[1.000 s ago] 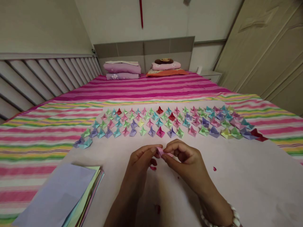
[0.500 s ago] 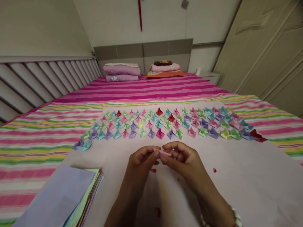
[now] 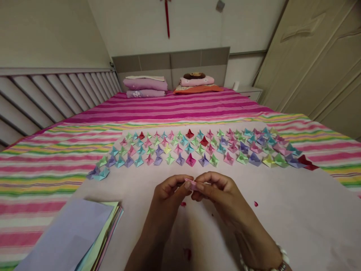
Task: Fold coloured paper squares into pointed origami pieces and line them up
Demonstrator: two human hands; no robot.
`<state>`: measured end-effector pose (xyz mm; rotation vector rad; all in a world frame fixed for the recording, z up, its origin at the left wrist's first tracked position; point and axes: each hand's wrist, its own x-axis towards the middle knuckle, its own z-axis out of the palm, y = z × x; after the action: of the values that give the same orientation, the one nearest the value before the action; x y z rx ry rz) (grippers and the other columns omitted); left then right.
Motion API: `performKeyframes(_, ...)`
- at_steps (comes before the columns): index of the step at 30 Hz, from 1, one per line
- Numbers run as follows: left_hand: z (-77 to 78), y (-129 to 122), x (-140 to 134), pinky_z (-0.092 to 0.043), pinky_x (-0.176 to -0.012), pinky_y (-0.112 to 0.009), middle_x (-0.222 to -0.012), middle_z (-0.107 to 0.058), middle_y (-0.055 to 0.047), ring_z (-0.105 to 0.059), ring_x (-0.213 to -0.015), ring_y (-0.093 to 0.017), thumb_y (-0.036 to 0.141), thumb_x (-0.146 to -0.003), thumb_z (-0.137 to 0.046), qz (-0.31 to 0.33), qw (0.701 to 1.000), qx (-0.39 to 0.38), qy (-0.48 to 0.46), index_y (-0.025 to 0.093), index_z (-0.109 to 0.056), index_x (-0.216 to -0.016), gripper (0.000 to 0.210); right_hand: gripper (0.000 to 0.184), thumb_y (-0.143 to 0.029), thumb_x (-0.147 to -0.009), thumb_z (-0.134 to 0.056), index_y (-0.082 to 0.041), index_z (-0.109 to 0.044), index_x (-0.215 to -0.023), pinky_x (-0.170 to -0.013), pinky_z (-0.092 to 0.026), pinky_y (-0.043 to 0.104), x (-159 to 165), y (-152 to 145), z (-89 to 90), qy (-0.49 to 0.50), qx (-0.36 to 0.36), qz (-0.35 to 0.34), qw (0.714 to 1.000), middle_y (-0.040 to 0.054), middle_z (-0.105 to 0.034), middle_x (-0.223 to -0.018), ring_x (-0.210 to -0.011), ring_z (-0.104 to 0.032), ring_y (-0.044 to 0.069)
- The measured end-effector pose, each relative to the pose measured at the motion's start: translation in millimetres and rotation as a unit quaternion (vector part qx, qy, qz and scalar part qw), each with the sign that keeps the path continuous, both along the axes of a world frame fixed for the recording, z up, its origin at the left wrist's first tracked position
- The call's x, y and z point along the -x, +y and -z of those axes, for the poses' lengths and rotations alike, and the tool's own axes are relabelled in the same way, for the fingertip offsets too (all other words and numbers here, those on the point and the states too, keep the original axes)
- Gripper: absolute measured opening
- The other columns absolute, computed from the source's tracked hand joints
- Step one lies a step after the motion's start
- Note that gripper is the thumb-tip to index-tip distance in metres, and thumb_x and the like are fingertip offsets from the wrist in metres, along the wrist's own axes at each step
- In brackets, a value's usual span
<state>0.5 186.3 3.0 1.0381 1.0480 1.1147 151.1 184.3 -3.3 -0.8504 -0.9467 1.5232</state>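
A small folded piece of pink paper [image 3: 191, 184] is held between both hands, over the pale sheet. My left hand [image 3: 172, 192] pinches its left end between thumb and forefinger. At the other end, my right hand [image 3: 216, 188] grips it with the thumb pressed on top. Most of the paper is covered by the fingers. Beyond the hands stand rows of small folded paper boats in several colours, among them a magenta boat [image 3: 191, 159] and a dark red boat [image 3: 307, 162].
A stack of coloured paper [image 3: 70, 229] lies at the lower left, lilac on top. Small red scraps, one a red petal-like bit [image 3: 256, 204], dot the pale sheet [image 3: 296, 218]. Behind are a striped bedspread [image 3: 169, 107], folded bedding [image 3: 146, 83] and a bed rail [image 3: 64, 94].
My right thumb and fingers have closed in on the pink paper's right end, covering more of it. My left hand has barely moved.
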Motion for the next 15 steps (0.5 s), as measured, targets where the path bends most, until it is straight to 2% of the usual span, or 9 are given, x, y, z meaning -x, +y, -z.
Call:
performKeyframes(7, -3.1, -0.3, -0.8, -0.044, -0.069, -0.027, -0.077, -0.069, -0.004, -0.059, -0.076, -0.016, 0.036, -0.074, -0.074, -0.011, 1.000, -0.006, -0.002, 0.018, -0.075, -0.082, 0.020, 0.017, -0.030, -0.070, -0.083, -0.017, -0.072, -0.072, -0.060, -0.052, 0.025, 1.2, -2.0, -3.9, -0.021, 0.000, 0.007, 1.000, 0.0023, -0.073, -0.061, -0.055, -0.068, 0.014)
performKeyframes(15, -4.7, -2.1, -4.5, -0.039, -0.059, -0.025, -0.071, -0.069, -0.004, -0.058, -0.068, -0.016, 0.033, -0.072, -0.073, -0.030, 0.999, -0.003, -0.014, 0.017, -0.074, -0.075, 0.016, 0.022, -0.036, -0.068, -0.083, -0.016, -0.072, -0.070, -0.057, -0.051, 0.028, 1.6, -2.4, -4.7, -0.065, -0.002, 0.020, 0.998, 0.0030, -0.071, -0.056, -0.053, -0.066, 0.015)
